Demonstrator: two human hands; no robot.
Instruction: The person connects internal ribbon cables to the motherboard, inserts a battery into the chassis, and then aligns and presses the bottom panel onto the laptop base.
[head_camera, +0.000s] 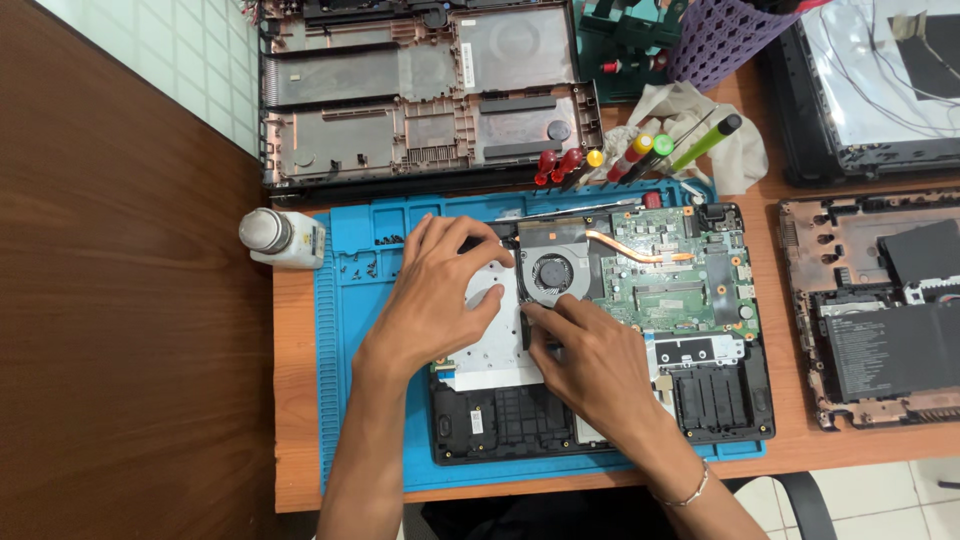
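Your two hands meet over the opened laptop (600, 340) lying on the blue mat (345, 330) at the centre of the frame, on the bench (290, 400). The thing they close on is the cooling fan (553, 272), a dark square housing with a round rotor. It sits just above and between both hands, at the left end of the green circuit board (675, 275). A copper heat pipe (640, 250) runs from the fan toward the right of the frame, so the assembly's long axis lies left to right.

Your left hand (440, 300) comes in from the lower left and rests on the silvery plate (495, 345) just left of the fan. Its fingers are spread and curled loosely, with the tips at the fan's left edge. This grip is largely open; it presses or steadies rather than clasps, and I cannot tell that it holds anything.

Your right hand (595, 365) comes up from the lower right, a thin bracelet (690, 490) at the wrist. Its fingers are drawn together, and the tips touch the fan's lower left corner. Whether a screw or small tool is pinched there is hidden by the fingers. Both hands are close to the fan; the right one's fingertips sit directly on its edge.

Above the mat, screwdrivers (640, 150) with red, yellow and green handles lie beside a cloth (690, 110). A white bottle (280, 237) stands at the mat's upper left corner, and a bare laptop shell (420, 90) lies beyond it.
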